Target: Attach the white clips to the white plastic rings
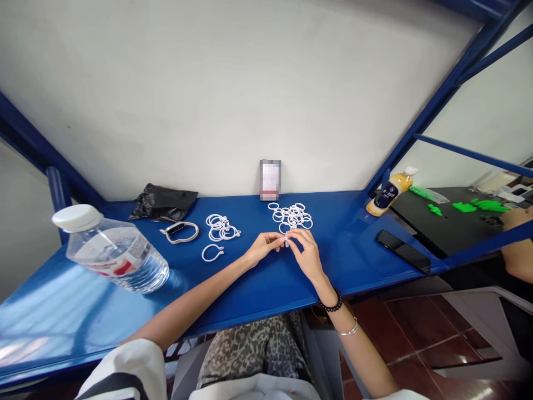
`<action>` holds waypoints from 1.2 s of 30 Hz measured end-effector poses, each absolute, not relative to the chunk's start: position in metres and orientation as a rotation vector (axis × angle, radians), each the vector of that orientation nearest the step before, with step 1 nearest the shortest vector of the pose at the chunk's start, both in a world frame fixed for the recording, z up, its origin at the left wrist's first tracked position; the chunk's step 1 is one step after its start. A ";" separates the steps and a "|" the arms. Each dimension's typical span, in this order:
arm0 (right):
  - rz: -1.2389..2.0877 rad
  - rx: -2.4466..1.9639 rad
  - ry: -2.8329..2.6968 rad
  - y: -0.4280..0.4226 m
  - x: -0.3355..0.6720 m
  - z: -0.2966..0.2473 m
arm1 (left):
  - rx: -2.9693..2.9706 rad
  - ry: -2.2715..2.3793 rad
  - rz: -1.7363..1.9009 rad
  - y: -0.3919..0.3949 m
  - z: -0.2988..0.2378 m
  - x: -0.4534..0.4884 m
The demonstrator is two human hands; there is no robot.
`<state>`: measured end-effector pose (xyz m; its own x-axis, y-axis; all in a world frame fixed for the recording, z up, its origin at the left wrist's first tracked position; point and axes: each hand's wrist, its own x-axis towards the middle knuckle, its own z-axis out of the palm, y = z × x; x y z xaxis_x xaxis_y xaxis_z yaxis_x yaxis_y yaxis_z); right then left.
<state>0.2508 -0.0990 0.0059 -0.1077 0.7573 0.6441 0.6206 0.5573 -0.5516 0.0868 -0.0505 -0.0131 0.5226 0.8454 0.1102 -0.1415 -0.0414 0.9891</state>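
My left hand [267, 246] and my right hand [306, 251] meet over the front of the blue table. Their fingertips pinch a small white plastic ring [286, 241], mostly covered by the fingers. Just beyond them lies a pile of white plastic rings [296, 213], several overlapping. To the left of my hands is a smaller cluster of similar rings [220, 226]. Nearer to me, a single ring [212, 253] with a gap and knobbed ends lies apart from that cluster.
A large water bottle [120, 258] stands at the left, near a pale-strapped watch [180, 231] and a black plastic bag [164, 203]. Against the wall leans a blurred card [270, 180]. Rightward are a juice bottle [390, 193], a phone [403, 251] and another person's arm [517, 244].
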 end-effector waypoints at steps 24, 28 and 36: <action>0.786 -1.146 -1.323 -0.093 0.255 0.000 | 1.561 0.712 0.864 -0.057 -0.014 0.090; 0.836 -1.157 -1.266 -0.092 0.256 -0.001 | 1.528 0.734 0.907 -0.058 -0.016 0.090; 1.022 -1.140 -1.170 -0.092 0.258 -0.001 | 1.534 0.702 0.926 -0.057 -0.018 0.091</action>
